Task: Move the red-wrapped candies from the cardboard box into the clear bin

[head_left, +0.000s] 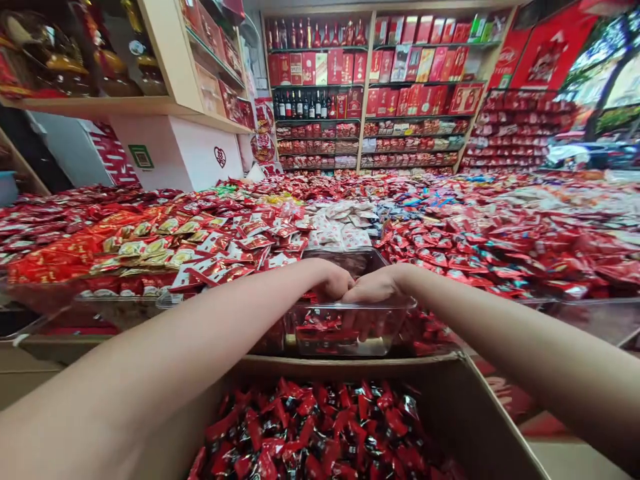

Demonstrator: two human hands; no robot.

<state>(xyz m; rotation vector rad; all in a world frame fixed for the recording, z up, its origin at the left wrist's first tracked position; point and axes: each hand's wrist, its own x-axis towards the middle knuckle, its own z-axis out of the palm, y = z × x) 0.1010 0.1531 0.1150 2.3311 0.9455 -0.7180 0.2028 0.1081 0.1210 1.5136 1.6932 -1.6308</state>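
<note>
Both my arms reach forward over a cardboard box (465,407) full of red-wrapped candies (325,433). My left hand (333,280) and my right hand (373,288) meet over a clear plastic bin (395,319) on the candy display. Both hands point downward into the bin with fingers curled; the right hand's fingers show through the clear wall. Red candies (320,323) lie low in the bin. What the fingers hold, if anything, is hidden.
A wide display of heaped wrapped candies (500,233) spreads left, right and behind the bin, in red, gold and white. Shelves (370,93) of red gift boxes and bottles line the back wall. A white counter with shelving (175,147) stands at left.
</note>
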